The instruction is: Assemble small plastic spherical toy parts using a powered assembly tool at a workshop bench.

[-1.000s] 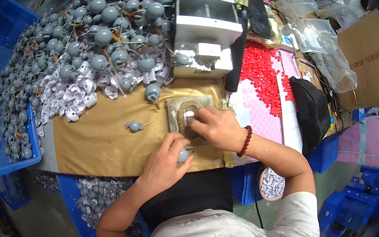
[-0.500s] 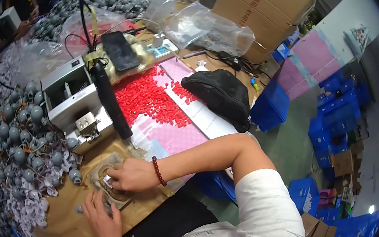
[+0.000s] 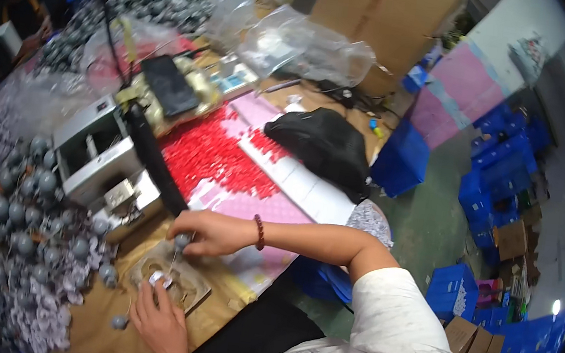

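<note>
My right hand (image 3: pixel 211 232), with a dark beaded bracelet at the wrist, is closed with a grey ball-shaped part (image 3: pixel 183 240) at its fingertips. A thin pale wire seems to run down from that part. Below it on the bench lies a flat worn fixture (image 3: pixel 197 286) with a hollowed middle. My left hand (image 3: pixel 162 324) rests at the fixture's near edge, its fingertips closed on a small white piece (image 3: pixel 158 279); its exact shape is blurred. Beside my left hand, another grey ball-shaped part (image 3: pixel 118 322) lies on the brown bench cover (image 3: pixel 93 312).
Grey ball-shaped parts with white pieces heap up at the left (image 3: pixel 27 216). A silver machine (image 3: pixel 97 161) stands beyond the fixture. Small red parts (image 3: pixel 214 157) spread over a pink sheet, next to a black pouch (image 3: pixel 322 142). Blue bins (image 3: pixel 401 159) stand on the right.
My right hand has lifted from the fixture and moved away from my left hand, a grey ball now at its fingers. My left hand has shifted up onto the white piece.
</note>
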`<state>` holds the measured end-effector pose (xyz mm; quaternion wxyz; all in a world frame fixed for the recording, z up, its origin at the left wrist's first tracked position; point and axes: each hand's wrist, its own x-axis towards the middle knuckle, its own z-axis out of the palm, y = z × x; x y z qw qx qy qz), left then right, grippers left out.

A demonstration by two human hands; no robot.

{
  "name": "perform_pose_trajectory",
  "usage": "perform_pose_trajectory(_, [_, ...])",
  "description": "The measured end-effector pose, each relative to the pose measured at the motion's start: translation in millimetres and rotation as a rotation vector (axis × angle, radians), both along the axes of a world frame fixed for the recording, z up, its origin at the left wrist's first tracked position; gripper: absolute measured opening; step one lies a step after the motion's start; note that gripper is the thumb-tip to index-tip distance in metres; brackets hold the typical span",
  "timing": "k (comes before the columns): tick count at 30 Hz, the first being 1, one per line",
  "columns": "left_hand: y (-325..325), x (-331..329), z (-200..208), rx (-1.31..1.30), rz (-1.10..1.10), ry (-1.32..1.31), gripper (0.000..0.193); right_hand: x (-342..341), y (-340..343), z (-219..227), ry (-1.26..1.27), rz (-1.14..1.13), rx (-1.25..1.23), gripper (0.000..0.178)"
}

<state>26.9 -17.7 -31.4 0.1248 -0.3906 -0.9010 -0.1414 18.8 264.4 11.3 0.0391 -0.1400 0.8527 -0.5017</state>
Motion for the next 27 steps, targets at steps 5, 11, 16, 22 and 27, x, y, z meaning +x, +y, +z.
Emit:
perform_pose_trajectory(5, [-3, -1, 16, 0.017, 0.006, -0.091, 0.050, -6, -28, -9, -0.296, -0.157, -0.626, 0.040])
perform_pose_trajectory(11, [-6, -5, 28, 0.073, 0.018, -0.109, 0.046, -17, -49, -1, -0.593, -0.147, -1.187, 0.045])
perform_pose_trajectory(16, [-5, -2, 27, 0.084, 0.024, -0.091, 0.043, -23, -47, 1, -0.733, -0.055, -0.993, 0.038])
perform_pose_trajectory(22, [-4, -5, 23, 0.084, -0.015, -0.076, 0.041, -25, -63, 15, -0.296, -0.074, 0.058, 0.031])
perform_pose_trajectory(27, [-3, -7, 18, 0.124, 0.002, -0.029, 0.036, -18, -72, -3, 0.112, -0.077, 0.270, 0.035])
